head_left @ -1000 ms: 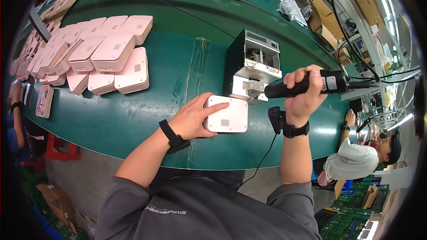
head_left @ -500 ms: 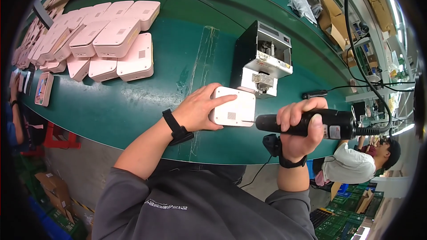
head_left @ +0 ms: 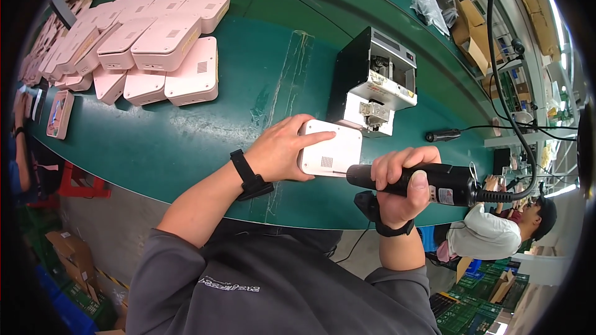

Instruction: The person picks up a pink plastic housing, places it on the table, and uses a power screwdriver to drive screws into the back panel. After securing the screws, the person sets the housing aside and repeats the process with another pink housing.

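A white plastic box (head_left: 338, 147) with rounded corners, corner holes and a small vent grille lies on the green bench. My left hand (head_left: 292, 149) grips its left side, thumb and fingers around the edges and the index finger stretched over the top. In my right hand (head_left: 400, 183) is a black corded electric screwdriver (head_left: 444, 185), held with the fingers wrapped round its body. Its thin bit points left over the box's near right part; whether the tip sits in a hole I cannot tell. Black straps circle both my wrists.
Just beyond the box stands a black and white screw feeder machine (head_left: 375, 80). Another black corded tool (head_left: 442, 134) lies right of it. Stacked pale boxes (head_left: 164, 43) fill the far left, beside an open box shell (head_left: 60, 115). Co-workers (head_left: 487, 232) sit at both sides.
My right hand has moved left with the electric screwdriver, bringing its bit farther over the white box. The left hand keeps its grip. The whole view has shifted slightly.
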Demonstrator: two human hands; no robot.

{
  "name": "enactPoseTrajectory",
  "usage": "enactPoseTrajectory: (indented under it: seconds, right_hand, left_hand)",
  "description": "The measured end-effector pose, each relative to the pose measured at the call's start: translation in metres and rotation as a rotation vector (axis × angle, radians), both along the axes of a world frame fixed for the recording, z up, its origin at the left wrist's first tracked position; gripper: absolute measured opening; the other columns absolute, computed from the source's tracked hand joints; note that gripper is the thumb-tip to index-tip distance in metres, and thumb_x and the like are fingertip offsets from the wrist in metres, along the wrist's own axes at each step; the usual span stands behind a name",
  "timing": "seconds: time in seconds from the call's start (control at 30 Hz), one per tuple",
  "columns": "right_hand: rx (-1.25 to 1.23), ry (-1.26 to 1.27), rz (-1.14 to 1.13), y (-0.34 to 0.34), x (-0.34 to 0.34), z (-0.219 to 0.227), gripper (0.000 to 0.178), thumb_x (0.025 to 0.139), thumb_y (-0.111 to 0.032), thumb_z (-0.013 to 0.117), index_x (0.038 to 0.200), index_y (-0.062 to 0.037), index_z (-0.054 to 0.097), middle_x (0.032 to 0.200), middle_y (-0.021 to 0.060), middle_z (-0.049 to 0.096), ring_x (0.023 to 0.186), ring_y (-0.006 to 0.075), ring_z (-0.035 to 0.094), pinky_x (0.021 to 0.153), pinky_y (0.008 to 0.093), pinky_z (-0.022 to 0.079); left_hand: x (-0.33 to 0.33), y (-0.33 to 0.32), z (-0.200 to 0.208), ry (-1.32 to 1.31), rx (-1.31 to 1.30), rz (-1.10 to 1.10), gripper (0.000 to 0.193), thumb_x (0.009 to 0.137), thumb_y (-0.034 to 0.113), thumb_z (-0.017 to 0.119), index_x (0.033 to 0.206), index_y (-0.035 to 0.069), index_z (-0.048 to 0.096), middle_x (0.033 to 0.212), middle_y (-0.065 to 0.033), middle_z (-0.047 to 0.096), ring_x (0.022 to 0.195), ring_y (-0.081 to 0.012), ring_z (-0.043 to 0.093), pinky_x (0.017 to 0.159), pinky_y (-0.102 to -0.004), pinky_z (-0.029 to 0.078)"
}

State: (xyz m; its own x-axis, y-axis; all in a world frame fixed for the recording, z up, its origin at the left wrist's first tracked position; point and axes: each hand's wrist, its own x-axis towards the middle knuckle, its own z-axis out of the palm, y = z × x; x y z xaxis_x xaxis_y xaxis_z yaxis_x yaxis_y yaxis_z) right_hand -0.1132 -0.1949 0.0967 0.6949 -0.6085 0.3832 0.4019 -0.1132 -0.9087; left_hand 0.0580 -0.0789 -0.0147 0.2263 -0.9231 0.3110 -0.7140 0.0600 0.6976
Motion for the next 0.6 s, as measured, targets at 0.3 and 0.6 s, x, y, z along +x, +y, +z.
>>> enactPoseTrajectory:
  seconds: [0.3, 0.6]
  right_hand:
    - [-0.034, -0.015, -0.049, -0.003, 0.005, 0.013, 0.028, 0.093, -0.031, 0.057, 0.100, -0.0070, 0.045, 0.068, 0.0055, 0.049, 0.051, 0.0161, 0.046, 0.054, 0.0338, 0.042]
    - [-0.172, -0.150, -0.307, -0.072, 0.037, 0.029, 0.017, 0.096, -0.022, 0.054, 0.098, -0.0050, 0.052, 0.069, 0.0061, 0.051, 0.052, 0.0170, 0.049, 0.053, 0.0347, 0.044]
  left_hand:
    - [0.001, 0.000, 0.000, -0.003, 0.022, -0.028, 0.084, 0.059, 0.025, 0.088, 0.137, 0.030, 0.056, 0.132, -0.0141, 0.047, 0.118, -0.0338, 0.054, 0.099, -0.0427, 0.049]
    - [0.000, 0.003, 0.002, 0.009, 0.036, -0.045, 0.085, 0.060, 0.028, 0.087, 0.138, 0.029, 0.054, 0.135, -0.0144, 0.045, 0.122, -0.0344, 0.051, 0.101, -0.0433, 0.047]
